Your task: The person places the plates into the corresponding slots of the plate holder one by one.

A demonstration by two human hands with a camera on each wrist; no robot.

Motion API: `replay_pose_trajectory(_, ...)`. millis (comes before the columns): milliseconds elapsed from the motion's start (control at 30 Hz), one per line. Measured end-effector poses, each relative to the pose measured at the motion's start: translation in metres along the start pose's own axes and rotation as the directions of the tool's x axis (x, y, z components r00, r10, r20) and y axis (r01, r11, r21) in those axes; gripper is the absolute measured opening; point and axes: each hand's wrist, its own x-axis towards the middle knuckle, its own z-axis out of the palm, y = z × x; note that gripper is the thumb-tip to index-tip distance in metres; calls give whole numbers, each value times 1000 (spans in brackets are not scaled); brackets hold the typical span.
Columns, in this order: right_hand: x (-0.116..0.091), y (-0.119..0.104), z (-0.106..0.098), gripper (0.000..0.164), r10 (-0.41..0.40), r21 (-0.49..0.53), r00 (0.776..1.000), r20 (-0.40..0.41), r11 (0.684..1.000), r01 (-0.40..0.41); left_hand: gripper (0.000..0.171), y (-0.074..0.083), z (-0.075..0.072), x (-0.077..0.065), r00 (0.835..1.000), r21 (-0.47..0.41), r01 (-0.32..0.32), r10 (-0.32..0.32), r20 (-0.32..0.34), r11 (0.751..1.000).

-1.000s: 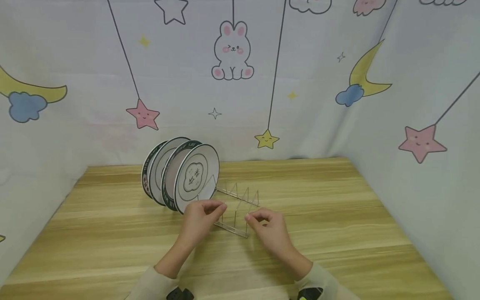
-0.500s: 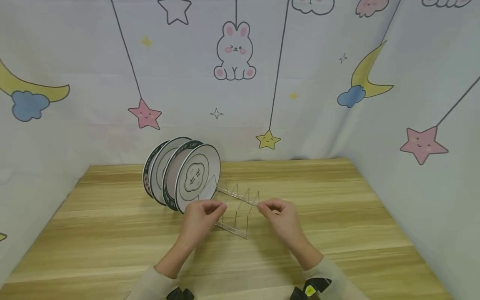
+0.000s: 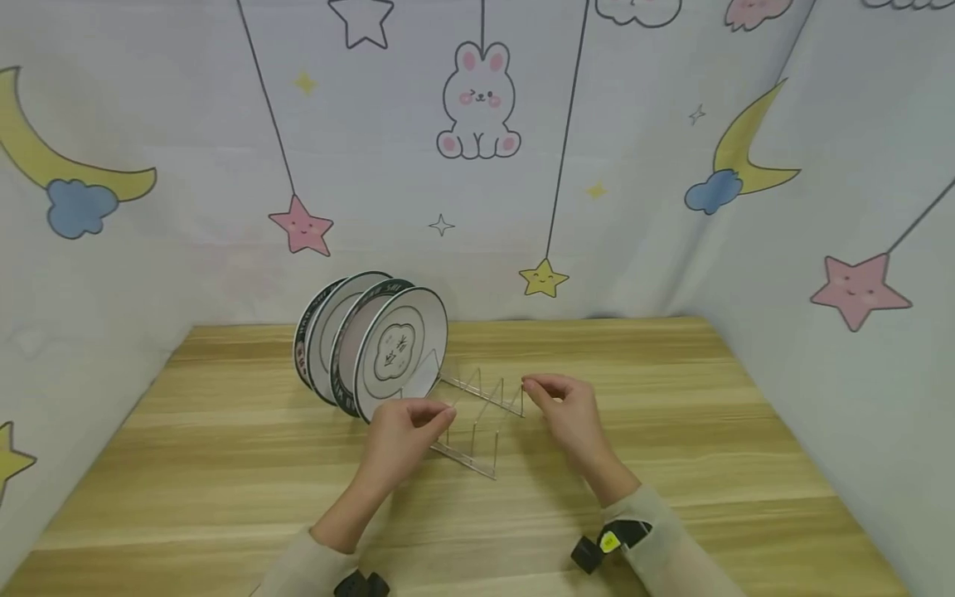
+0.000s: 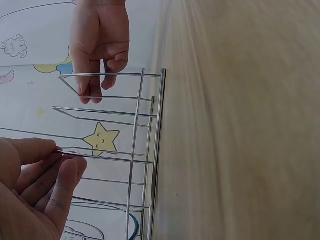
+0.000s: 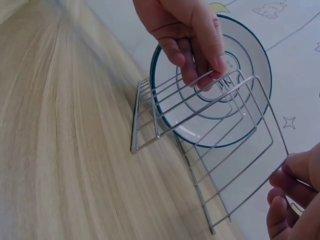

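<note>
A wire dish rack [image 3: 464, 462] stands on the table, holding several round plates [image 3: 394, 350] upright at its left end. White with a dark rim, the front plate [image 5: 245, 55] shows behind the wires in the right wrist view. My left hand [image 3: 403, 433] pinches the top of a middle divider wire between thumb and fingers. At the far right corner, my right hand [image 3: 570, 414] pinches the bend of the end wire; the right wrist view shows these right-hand fingers [image 5: 292, 172] on it. The left hand hides part of the rack's near side in the head view.
The wood-grain table [image 3: 671, 464] extends around the rack. Behind it hangs a white curtain [image 3: 388, 182] printed with stars, moons and a rabbit, and more of it flanks both sides. Each wrist wears a black camera strap [image 3: 627, 533].
My right hand has moved away from me, from the near end of the rack's end wire to its far bend. The left hand stays on its wire. The head view has shifted slightly.
</note>
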Motion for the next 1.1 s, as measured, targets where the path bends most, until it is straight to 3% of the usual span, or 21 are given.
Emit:
replay_pose_trajectory(700,-2,-1,6,12,-23,4,999,49,1000,23,5,0,-2,3,1000,3,26,-26,-8,1000)
replay_pose_trajectory(1100,-11,2,3,13,-8,-56,998,67,998,11,6,0,-4,3,999,-35,32,-31,13,999)
